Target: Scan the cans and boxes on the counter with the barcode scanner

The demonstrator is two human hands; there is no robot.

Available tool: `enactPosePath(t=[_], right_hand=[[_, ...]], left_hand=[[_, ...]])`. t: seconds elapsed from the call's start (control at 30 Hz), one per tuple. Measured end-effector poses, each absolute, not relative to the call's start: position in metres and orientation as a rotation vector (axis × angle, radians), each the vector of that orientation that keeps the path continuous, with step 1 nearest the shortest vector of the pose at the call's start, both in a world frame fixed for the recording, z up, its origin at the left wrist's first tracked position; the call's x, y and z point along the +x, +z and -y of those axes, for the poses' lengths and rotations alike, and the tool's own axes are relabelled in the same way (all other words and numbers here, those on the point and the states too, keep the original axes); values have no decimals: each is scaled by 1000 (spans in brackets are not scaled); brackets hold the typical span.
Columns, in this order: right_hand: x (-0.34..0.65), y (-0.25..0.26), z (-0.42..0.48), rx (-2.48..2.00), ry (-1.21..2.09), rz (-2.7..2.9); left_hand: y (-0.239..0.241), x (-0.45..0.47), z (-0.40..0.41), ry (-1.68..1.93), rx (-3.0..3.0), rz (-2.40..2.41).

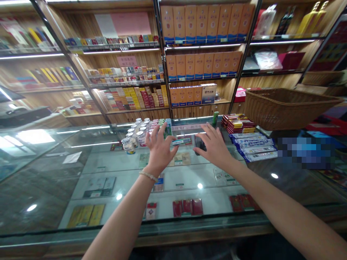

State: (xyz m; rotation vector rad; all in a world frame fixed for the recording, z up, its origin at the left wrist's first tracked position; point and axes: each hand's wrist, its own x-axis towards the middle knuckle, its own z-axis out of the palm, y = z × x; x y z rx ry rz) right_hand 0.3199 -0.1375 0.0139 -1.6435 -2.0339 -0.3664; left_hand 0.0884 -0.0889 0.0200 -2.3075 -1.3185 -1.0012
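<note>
Glass gleams across a shop counter (94, 148) as a person's left hand (158, 148), fingers loosely spread, has thumb and forefinger at one end of a slim pack (183, 141), though whether they pinch it cannot be told, while the right hand (217, 144) hangs open beside a dark object (201, 143), no hold visible. A light two-finger grip, level and clear of the small bottles (141, 139) to the left, seems wisest on so slick a top. Narrow and straight-edged, the pack shows white and green, its print too small to read.
</note>
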Motion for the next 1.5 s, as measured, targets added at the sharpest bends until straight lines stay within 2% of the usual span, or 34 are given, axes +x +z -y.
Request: enactPosePath(t=[0.4, 0.8, 1.23, 1.5], right_hand=[[299, 10, 135, -1596, -365, 1994], [301, 2, 136, -1576, -63, 1766], [298, 11, 143, -1563, -281, 1902], [293, 10, 144, -1569, -296, 1990]], left_hand=[[26, 94, 103, -979, -2427, 1115], [31, 85, 98, -1158, -2398, 1226], [25, 86, 95, -1034, -2523, 1222], [17, 87, 92, -947, -2554, 1205]])
